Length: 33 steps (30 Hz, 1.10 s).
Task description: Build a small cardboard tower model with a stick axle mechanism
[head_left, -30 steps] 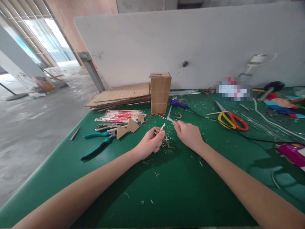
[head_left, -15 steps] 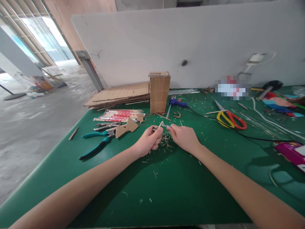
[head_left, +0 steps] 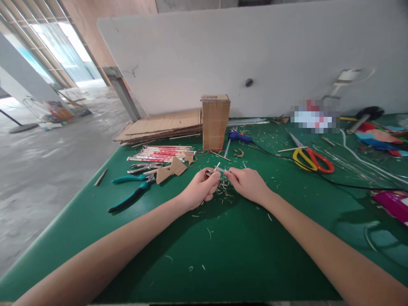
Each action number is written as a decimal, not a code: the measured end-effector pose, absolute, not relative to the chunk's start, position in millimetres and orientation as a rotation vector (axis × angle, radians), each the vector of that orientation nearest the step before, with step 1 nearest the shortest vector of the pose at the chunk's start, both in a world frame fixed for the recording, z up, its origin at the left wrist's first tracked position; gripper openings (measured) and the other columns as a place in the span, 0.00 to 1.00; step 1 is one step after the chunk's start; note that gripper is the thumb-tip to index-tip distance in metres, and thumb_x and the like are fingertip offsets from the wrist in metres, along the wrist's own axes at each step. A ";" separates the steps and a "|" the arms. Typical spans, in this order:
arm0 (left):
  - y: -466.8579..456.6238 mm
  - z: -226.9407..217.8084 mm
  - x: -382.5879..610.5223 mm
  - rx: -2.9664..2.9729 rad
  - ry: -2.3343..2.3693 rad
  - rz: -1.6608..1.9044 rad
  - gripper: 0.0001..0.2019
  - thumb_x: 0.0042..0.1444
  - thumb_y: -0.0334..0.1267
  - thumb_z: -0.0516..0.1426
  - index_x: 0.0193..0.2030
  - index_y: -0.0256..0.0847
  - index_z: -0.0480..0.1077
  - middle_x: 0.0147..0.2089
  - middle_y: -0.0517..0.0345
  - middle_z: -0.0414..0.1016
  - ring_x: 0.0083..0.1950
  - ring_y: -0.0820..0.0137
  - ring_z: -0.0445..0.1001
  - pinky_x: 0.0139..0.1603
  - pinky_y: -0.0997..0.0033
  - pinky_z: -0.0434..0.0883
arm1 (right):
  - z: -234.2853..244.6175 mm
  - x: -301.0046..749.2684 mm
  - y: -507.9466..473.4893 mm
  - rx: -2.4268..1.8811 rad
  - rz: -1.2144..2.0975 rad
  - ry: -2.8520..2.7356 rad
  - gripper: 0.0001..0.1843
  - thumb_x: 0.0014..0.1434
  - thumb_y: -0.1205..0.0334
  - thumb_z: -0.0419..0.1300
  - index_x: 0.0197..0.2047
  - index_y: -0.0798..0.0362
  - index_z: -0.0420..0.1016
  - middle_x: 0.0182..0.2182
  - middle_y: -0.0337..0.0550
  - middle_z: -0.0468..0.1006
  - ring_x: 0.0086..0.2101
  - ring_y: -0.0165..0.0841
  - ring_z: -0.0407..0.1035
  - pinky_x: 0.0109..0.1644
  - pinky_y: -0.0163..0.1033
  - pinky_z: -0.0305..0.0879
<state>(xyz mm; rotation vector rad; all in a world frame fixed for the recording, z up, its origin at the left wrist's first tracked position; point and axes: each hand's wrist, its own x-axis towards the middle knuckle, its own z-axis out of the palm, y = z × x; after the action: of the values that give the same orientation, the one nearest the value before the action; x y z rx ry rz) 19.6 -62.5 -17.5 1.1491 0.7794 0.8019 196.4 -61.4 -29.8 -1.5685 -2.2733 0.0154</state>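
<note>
My left hand (head_left: 201, 189) is closed around a short pale wooden stick (head_left: 218, 165), whose upper end pokes out past the thumb. Something dark and shiny also shows at the left fingers, too small to make out. Closed opposite it, my right hand (head_left: 247, 184) grips a small knife, its handle hidden in the fist. The thin grey knife blade (head_left: 221, 170) points left and meets the stick, or lies very close to it. Below and between the hands, pale wood shavings (head_left: 225, 187) are scattered on the green table (head_left: 204, 242).
A tall cardboard box (head_left: 216, 123) stands behind my hands, with a blue glue gun (head_left: 239, 137) beside it. Teal-handled pliers (head_left: 132, 196), cardboard scraps (head_left: 172, 169) and wrapped sticks (head_left: 162, 154) lie left. Scissors (head_left: 314, 159) and a black cord (head_left: 344, 184) lie right.
The whole view has shifted slightly, so things sit a little further right. Both hands keep their grips on the stick and the knife, almost unmoved.
</note>
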 end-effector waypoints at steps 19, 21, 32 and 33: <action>-64.8 -19.3 17.7 1.145 0.755 0.767 0.14 0.56 0.48 0.57 0.36 0.41 0.58 0.25 0.69 0.51 0.17 0.85 0.45 0.13 0.83 0.44 | -27.5 197.1 -54.6 -1.758 0.063 -2.067 0.25 0.64 0.46 0.39 0.25 0.51 0.65 0.19 0.39 0.68 0.21 0.30 0.59 0.25 0.35 0.42; -63.6 -19.6 17.0 1.129 0.749 0.765 0.14 0.56 0.48 0.56 0.37 0.41 0.59 0.25 0.69 0.51 0.17 0.85 0.45 0.13 0.83 0.44 | -26.9 197.0 -52.2 -1.801 0.060 -2.017 0.26 0.64 0.46 0.38 0.25 0.50 0.64 0.19 0.39 0.69 0.21 0.30 0.59 0.25 0.35 0.42; -58.3 -21.6 15.0 1.076 0.726 0.763 0.14 0.57 0.49 0.55 0.35 0.41 0.58 0.25 0.69 0.50 0.18 0.84 0.43 0.14 0.83 0.43 | -28.5 194.6 -57.1 -1.709 -0.022 -2.217 0.24 0.64 0.47 0.40 0.25 0.51 0.65 0.18 0.38 0.68 0.20 0.30 0.58 0.24 0.35 0.39; -59.6 -21.4 15.1 1.089 0.723 0.749 0.14 0.57 0.48 0.55 0.35 0.41 0.58 0.25 0.69 0.50 0.18 0.84 0.43 0.14 0.83 0.43 | -28.3 194.1 -55.5 -1.758 -0.018 -2.152 0.25 0.65 0.47 0.39 0.26 0.51 0.65 0.18 0.39 0.68 0.20 0.30 0.59 0.24 0.35 0.39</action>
<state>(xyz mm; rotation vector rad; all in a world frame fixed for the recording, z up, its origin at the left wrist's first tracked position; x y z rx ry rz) 15.1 -59.6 -21.4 1.0887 0.7229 0.7485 194.1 -55.5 -28.3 -1.7579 -2.1522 -0.0184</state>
